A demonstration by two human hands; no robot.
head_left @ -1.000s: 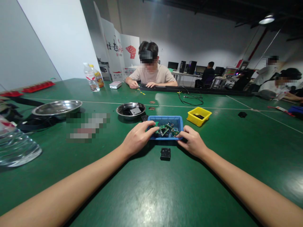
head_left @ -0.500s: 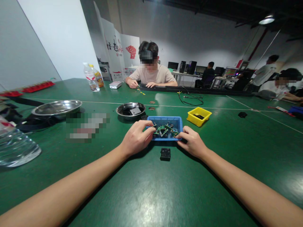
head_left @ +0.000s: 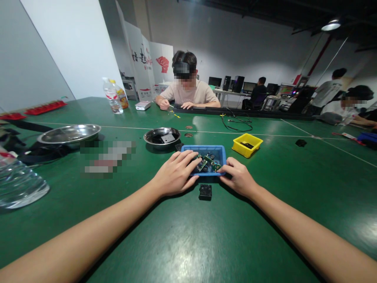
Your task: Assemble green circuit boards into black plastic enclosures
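A blue plastic bin (head_left: 203, 148) stands on the green table, holding green circuit boards (head_left: 208, 159) and small dark parts. My left hand (head_left: 177, 171) reaches over the bin's left side with its fingers stretched out on the boards. Its thumb lies apart, near the front rim. At the right front corner, my right hand (head_left: 238, 177) pinches the bin's wall, fingertips just inside the rim. A black plastic housing (head_left: 205, 192) rests on the table in front of the bin.
Behind the bin are a steel bowl (head_left: 149, 144) with dark parts and a yellow bin (head_left: 236, 149). Another steel bowl (head_left: 48, 141) and a large clear bottle (head_left: 22, 184) stand at left. Across the table (head_left: 188, 243) sits a person (head_left: 194, 92) handling small items. A black cable (head_left: 237, 127) lies farther back.
My left hand has gone from bent, pinching fingers at the bin's left side to spread fingers reaching farther in over the boards. My right hand keeps its hold on the corner.
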